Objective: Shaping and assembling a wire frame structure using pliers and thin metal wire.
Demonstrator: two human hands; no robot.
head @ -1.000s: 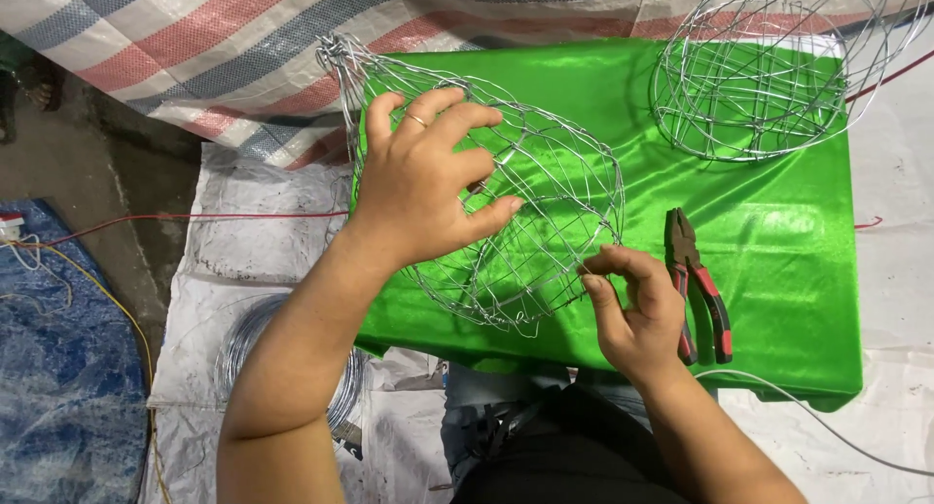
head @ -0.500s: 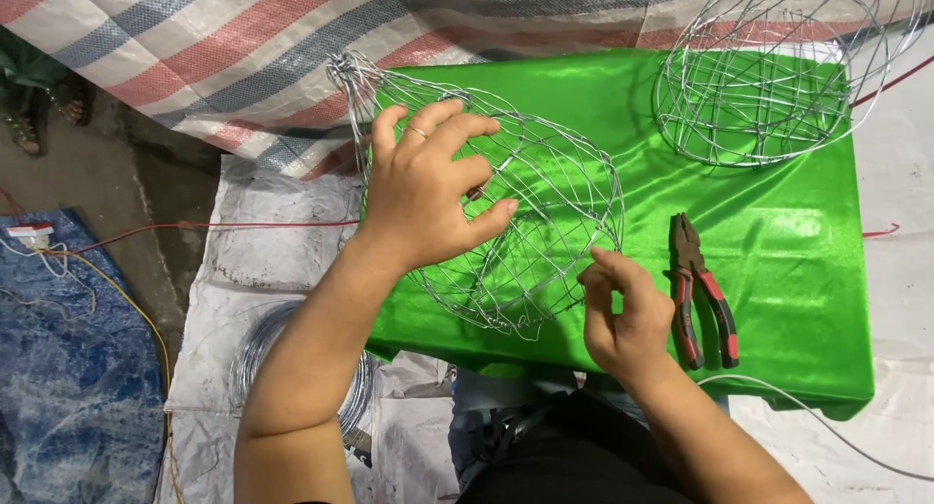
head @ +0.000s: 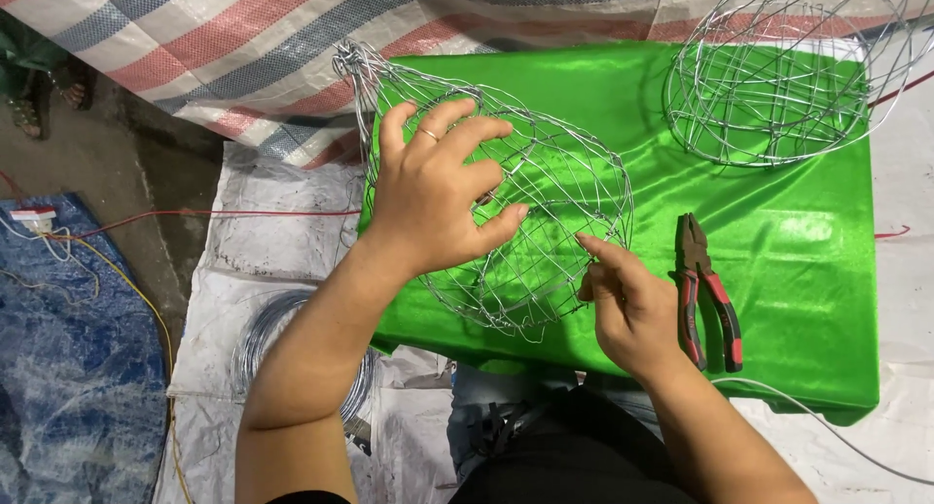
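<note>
Your left hand (head: 438, 198) lies spread over the wire cage (head: 545, 222) on the green desk (head: 798, 270), while your right hand (head: 632, 305) pinches a wire at its lower edge, pliers (head: 705, 290) just beside.

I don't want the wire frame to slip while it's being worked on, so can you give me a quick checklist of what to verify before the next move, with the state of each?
1. Left hand spread flat on top of the wire frame, steadying it: ok.
2. Right hand pinching the frame's lower right edge: ok, though the exact wire it grips is too fine to tell.
3. Frame resting on the green cloth, not hanging off the near edge: ok.
4. Pliers lying free beside the right hand: ok.
5. Second wire frame apart from the one in hand: ok.
6. Loose wire ends near the fingers: cannot tell.
</note>
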